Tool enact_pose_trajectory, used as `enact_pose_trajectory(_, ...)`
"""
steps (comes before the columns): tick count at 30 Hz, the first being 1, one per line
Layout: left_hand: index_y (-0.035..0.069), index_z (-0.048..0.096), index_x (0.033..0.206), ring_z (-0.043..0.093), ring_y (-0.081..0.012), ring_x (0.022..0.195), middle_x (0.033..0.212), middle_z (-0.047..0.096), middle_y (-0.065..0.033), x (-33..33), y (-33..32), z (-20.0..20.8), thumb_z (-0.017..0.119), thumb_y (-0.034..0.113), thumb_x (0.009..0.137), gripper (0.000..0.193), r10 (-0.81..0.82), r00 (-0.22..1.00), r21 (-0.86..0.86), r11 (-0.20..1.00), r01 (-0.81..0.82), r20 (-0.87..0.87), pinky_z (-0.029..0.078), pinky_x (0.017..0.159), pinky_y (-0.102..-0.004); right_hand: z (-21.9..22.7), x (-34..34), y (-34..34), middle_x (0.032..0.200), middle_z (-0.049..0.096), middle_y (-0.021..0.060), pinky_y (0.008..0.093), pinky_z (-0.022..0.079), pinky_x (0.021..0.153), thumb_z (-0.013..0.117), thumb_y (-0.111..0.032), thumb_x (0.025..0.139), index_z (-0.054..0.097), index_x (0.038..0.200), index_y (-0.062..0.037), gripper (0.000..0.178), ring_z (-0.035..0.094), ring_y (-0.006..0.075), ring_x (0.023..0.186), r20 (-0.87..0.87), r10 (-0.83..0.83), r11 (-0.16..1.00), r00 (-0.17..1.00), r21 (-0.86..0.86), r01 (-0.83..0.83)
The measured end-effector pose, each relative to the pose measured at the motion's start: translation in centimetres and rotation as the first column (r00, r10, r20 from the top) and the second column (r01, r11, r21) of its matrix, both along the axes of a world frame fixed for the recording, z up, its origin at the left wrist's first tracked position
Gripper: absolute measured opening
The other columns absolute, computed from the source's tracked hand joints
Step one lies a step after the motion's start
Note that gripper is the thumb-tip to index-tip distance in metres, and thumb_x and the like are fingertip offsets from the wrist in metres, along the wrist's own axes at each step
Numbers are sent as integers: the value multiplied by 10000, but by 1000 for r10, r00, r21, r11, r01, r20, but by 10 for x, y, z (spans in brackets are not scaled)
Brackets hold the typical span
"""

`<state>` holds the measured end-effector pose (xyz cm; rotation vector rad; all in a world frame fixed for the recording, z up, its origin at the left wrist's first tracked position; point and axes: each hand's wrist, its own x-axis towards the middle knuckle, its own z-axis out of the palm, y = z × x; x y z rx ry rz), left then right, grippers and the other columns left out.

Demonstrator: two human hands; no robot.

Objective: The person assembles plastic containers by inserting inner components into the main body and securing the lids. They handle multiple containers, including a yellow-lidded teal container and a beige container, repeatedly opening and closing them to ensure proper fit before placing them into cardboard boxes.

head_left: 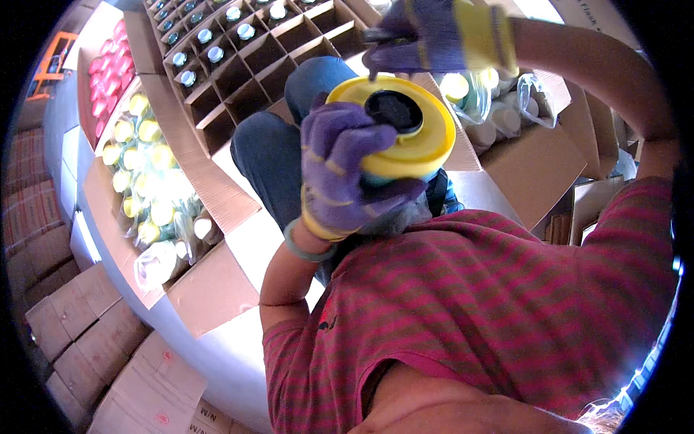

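Observation:
In front of my lap stands a round container with a wide yellow top, a black disc set in its middle. A strip of blue-green body shows under the yellow rim. My left hand, in a purple glove with a yellow cuff, wraps round its near left side, the thumb along the edge below. Above the far side of the top is my right hand, gloved alike and slightly blurred. Its fingers are closed around a dark, thin piece whose kind I cannot make out.
A divided carton holding several pale-capped bottles lies beyond my knees. Left of it are a carton of yellow-capped bottles and red items. Plastic-wrapped goods fill a carton at right. Closed cartons are stacked lower left.

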<state>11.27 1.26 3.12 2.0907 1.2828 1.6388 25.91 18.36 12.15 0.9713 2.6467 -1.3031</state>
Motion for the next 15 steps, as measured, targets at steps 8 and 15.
enact_pose_trajectory(8,146,638,910,542,-276,934,927,548,-47,-38,-12,0,915,404,474,577,-284,946,7,958,287,155,423,909,-451,1,-34,3,806,612,61,274,524,589,664,-349,891,612,955,-36,323,625,136,703,141,871,361,471,466,-808)
enact_pose_trajectory(15,141,648,926,533,-257,946,946,551,-32,-40,-9,0,919,394,472,586,-308,936,-52,946,321,173,424,915,-423,-22,-41,7,908,652,103,324,539,656,689,-303,875,606,1021,-29,322,655,172,809,145,847,461,512,280,-842)
